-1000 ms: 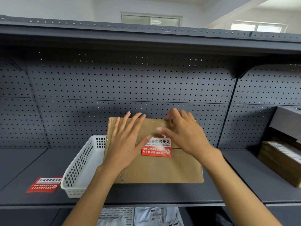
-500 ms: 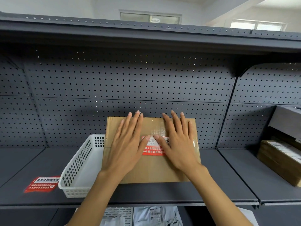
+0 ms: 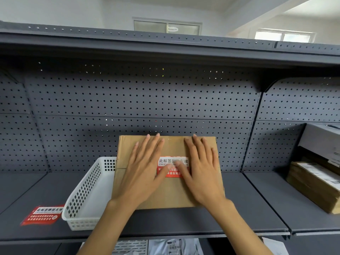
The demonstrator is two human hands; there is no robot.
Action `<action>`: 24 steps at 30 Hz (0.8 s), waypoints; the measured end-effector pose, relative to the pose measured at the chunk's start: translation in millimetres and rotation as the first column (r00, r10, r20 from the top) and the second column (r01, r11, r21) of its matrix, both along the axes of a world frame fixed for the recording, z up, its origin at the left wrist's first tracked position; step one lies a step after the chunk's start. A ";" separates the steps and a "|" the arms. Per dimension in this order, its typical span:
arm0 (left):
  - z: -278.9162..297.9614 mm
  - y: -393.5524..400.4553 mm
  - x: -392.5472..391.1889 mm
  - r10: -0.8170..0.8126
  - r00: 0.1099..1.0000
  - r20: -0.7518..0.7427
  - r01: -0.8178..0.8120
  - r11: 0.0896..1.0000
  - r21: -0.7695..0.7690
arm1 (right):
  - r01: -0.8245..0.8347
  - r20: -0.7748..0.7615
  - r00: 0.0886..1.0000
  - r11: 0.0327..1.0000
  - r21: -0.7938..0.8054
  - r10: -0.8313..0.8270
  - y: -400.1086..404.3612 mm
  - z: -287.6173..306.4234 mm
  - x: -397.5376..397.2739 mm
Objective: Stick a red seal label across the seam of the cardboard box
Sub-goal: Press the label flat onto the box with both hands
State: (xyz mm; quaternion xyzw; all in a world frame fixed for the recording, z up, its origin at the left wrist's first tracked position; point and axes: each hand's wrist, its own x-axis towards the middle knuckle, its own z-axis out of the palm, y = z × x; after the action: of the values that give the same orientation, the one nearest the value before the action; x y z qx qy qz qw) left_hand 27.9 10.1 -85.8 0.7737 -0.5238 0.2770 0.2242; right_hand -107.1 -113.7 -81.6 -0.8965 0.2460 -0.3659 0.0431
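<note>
A brown cardboard box (image 3: 171,195) lies on the grey shelf, its top facing me. A red and white seal label (image 3: 172,161) sits across the box's seam near the middle. My left hand (image 3: 142,172) lies flat on the box, fingers spread, its thumb pressing on the label's left part. My right hand (image 3: 202,170) lies flat on the right side, thumb on the label's middle. Both thumbs cover part of the label's print. Neither hand holds anything.
A white perforated plastic basket (image 3: 86,196) touches the box's left side. A stack of red labels (image 3: 43,214) lies on the shelf (image 3: 239,208) at the left. Brown cartons (image 3: 314,183) stand at the right. Pegboard wall (image 3: 143,100) rises behind; an upper shelf overhangs.
My right hand came down from the box's far edge to lie flat beside the label. Both thumbs have slid onto the label. The box now lies straighter in view.
</note>
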 end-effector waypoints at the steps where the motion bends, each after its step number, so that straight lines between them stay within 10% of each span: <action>1: -2.2 -1.9 -4.3 0.026 1.000 0.003 -0.026 1.000 0.001 | -0.002 0.007 1.000 1.000 0.010 0.002 6.2 -2.3 1.9; 24: -16.0 17.0 4.7 0.121 0.990 0.070 -0.122 0.992 0.010 | 0.045 -0.033 0.998 0.999 -0.004 -0.045 -16.3 -21.2 -12.6</action>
State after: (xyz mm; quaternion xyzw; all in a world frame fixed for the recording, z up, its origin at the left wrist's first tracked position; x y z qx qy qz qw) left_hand 32.6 27.1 -101.8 0.7958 -0.4850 0.3130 0.1829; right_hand -119.7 -129.9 -102.8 -0.8967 0.2661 -0.3525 0.0296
